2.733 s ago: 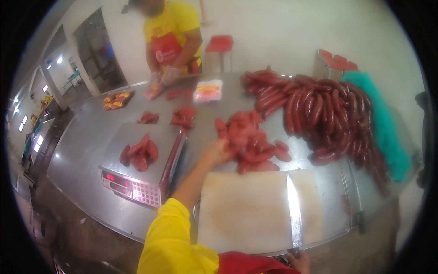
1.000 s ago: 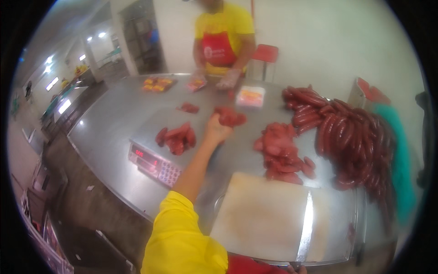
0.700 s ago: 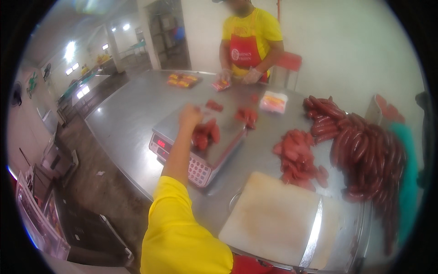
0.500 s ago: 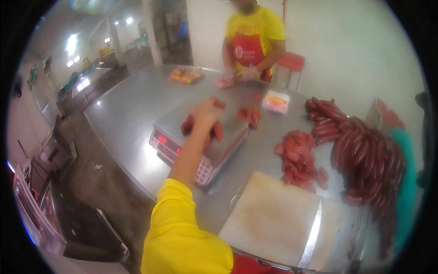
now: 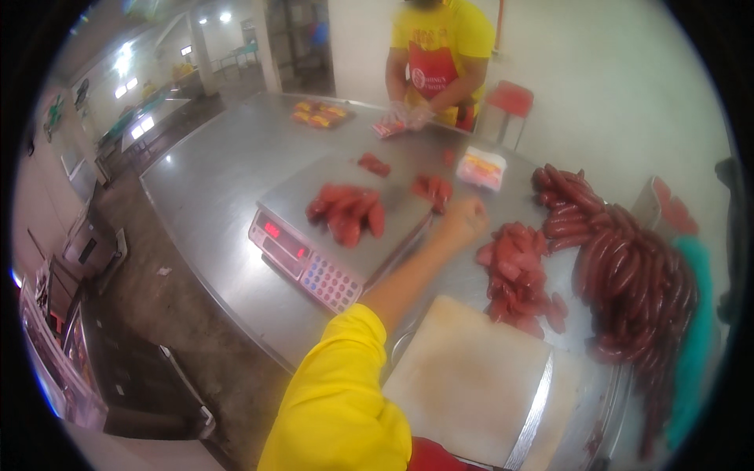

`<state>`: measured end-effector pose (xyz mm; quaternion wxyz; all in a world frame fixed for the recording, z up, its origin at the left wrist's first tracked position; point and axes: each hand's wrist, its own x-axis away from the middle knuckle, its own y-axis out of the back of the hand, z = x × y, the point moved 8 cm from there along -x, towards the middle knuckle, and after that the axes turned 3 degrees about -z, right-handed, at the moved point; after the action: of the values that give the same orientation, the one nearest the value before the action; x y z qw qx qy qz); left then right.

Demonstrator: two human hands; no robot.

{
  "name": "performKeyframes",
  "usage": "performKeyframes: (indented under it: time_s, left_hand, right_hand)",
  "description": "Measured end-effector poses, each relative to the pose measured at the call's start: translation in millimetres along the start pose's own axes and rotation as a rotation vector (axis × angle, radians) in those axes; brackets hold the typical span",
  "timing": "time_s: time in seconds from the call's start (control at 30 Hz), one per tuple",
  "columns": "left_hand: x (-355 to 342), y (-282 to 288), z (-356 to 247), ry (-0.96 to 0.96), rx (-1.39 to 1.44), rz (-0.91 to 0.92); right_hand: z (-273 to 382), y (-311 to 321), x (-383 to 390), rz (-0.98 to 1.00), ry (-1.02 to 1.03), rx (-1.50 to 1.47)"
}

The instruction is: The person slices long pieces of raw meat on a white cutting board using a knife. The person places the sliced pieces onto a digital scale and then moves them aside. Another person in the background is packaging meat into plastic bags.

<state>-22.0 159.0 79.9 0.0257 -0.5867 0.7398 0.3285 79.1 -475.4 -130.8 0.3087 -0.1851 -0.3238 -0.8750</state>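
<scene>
My left hand (image 5: 465, 220) is over the steel table, right of the weighing scale (image 5: 308, 271). Its fingers look curled closed; whatever may be inside them is hidden. Several red cut sausage pieces (image 5: 345, 213) lie heaped on the scale's plate, with a smaller cluster (image 5: 374, 164) farther back. More pieces (image 5: 433, 191) sit at the plate's right edge, just beyond my hand. A pile of sausage slices (image 5: 514, 263) lies to the right of my wrist. My right hand is out of view.
A white cutting board (image 5: 471, 377) lies nearby, with a long metal blade (image 5: 534, 408) across it. Dark red sausages (image 5: 628, 282) are heaped at the right beside green cloth (image 5: 695, 330). Across the table (image 5: 212, 204), a gloved co-worker holds a small package (image 5: 389, 125). Another pack (image 5: 481, 169) lies near.
My left hand has moved right, from above the pieces on the scale to beyond its right side. The pieces and the scale's keypad are now uncovered.
</scene>
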Motion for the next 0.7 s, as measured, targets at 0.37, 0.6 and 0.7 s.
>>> performKeyframes:
  time_s: [0.37,0.6,0.7]
  left_hand:
    - [29,-15,-10,-0.098,0.060,0.011]
    - [45,145,-12,-0.171,-0.397,-0.126]
    - [39,194,27,-0.027,-0.649,0.053]
  right_hand:
    - [16,-11,24,-0.070,-0.064,-0.188]
    - [54,-11,38,-0.051,-0.024,0.022]
    - [49,-11,31,-0.018,0.012,-0.011]
